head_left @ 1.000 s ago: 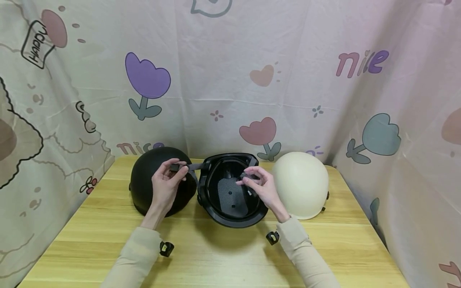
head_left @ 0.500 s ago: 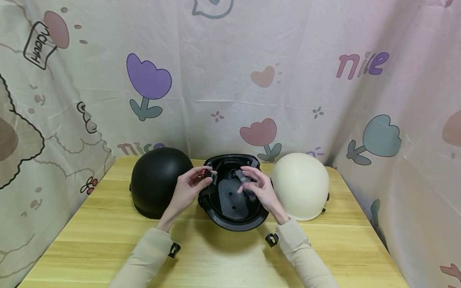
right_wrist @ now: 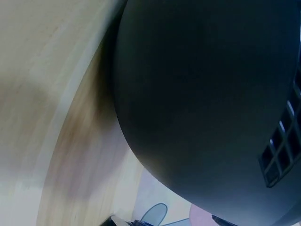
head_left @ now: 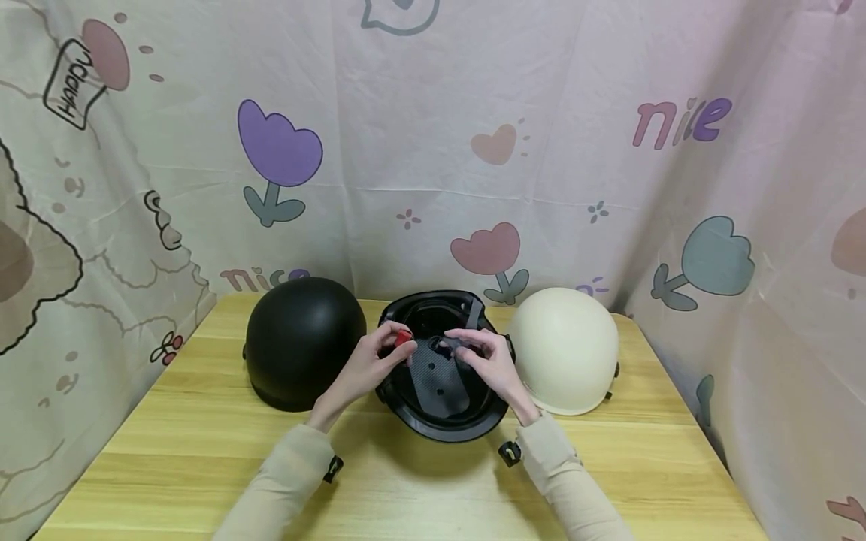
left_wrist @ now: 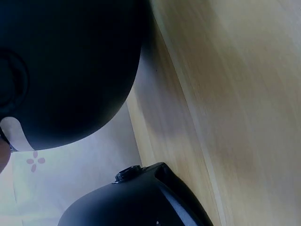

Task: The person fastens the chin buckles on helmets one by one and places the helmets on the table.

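Observation:
An upturned black helmet [head_left: 443, 428] lies in the middle of the table in the head view, its padded inside facing up. Over its opening my left hand [head_left: 365, 364] pinches a small red buckle [head_left: 404, 338] between thumb and fingers. Opposite, my right hand [head_left: 492, 362] pinches a grey chin strap [head_left: 475, 314] that runs up to the helmet's far rim; the strap's end is partly hidden by the fingers. The two hands are a short gap apart. A black helmet shell fills much of the left wrist view [left_wrist: 75, 75] and right wrist view [right_wrist: 202, 103].
A black helmet [head_left: 304, 346] stands dome up to the left, and a cream helmet [head_left: 564, 349] dome up to the right. Both sit close beside the middle one on the wooden table [head_left: 433, 503]. A printed curtain [head_left: 406, 150] hangs behind.
My left hand has come right from beside the black helmet, bringing the strap end and red buckle over the upturned helmet. My right hand has shifted slightly; the helmet has turned a little.

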